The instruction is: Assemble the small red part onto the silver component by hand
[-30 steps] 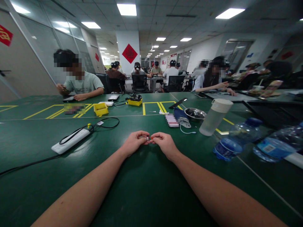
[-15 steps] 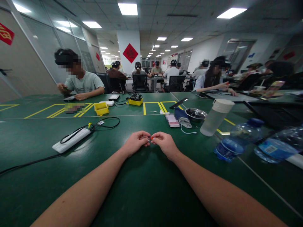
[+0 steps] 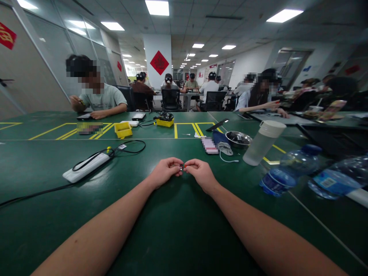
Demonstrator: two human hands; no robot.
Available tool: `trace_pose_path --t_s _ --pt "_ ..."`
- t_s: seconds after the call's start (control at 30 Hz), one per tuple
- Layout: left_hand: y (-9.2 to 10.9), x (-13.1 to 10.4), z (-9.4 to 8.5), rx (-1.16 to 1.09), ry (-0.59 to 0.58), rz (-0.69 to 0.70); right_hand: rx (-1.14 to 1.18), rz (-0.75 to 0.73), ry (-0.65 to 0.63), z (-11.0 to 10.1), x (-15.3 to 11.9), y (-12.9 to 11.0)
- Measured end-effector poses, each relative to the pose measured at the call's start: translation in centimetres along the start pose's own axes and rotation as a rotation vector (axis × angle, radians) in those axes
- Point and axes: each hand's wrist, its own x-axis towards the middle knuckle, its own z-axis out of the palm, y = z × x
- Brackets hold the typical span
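Both of my hands meet over the middle of the green table (image 3: 161, 237), fingertips almost touching. My left hand (image 3: 166, 171) is closed in a pinch on a small dark piece with a shiny metal part (image 3: 181, 167); its kind is too small to make out. Facing it, my right hand (image 3: 200, 173) pinches a tiny orange-red piece (image 3: 185, 166), mostly covered by the thumb and fingers. A narrow gap shows between the two pieces.
Left lies a white power strip (image 3: 86, 167) with a black cable. Farther back are yellow bins (image 3: 123, 130). On the right stand a metal bowl (image 3: 238, 138), a frosted bottle (image 3: 263, 143) and plastic water bottles (image 3: 280, 178). A person (image 3: 100, 97) sits across the table.
The orange-red piece and the dark piece are slightly farther apart, and less of the orange-red one shows. The hands otherwise keep nearly the same place; the view has shifted a little.
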Motion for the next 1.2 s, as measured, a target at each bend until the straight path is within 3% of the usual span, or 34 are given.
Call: trace_pose_path --t_s 0.27,0.8,1.2 --pt "0.6 -0.2 0.1 -0.039 -0.004 -0.025 0.044 -0.005 -0.022 0.1 0.0 0.1" --pt "-0.3 0.1 -0.3 -0.138 0.005 -0.042 0.046 0.005 -0.032 0.0 -0.1 0.1" --pt "0.4 -0.2 -0.2 -0.025 -0.014 0.013 0.041 -0.004 -0.048 0.0 -0.1 0.1"
